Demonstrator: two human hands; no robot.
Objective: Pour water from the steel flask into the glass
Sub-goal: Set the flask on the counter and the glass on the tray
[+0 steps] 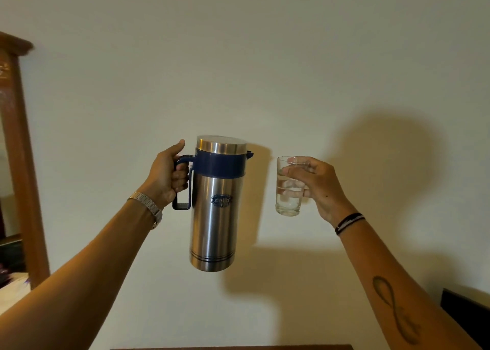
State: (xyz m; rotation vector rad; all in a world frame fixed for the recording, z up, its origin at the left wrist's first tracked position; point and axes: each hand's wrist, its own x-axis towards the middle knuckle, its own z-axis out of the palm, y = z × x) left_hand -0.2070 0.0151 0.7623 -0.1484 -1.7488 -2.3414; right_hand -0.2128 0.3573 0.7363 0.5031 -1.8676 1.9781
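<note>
A tall steel flask (216,212) with a dark blue collar, steel lid and blue side handle hangs upright in mid-air at the centre. My left hand (168,176) is closed around that handle, thumb up near the collar. To its right a clear glass (289,188), roughly half full of water, is held upright at the same height by my right hand (318,185), fingers wrapped round its far side. The flask's small spout points toward the glass, with a gap between the two. No water is flowing.
A plain pale wall (238,58) fills the background. A wooden mirror frame (23,164) stands at the left edge with clutter below it. A dark object (466,310) sits at the lower right. A brown wooden edge (230,347) shows along the bottom.
</note>
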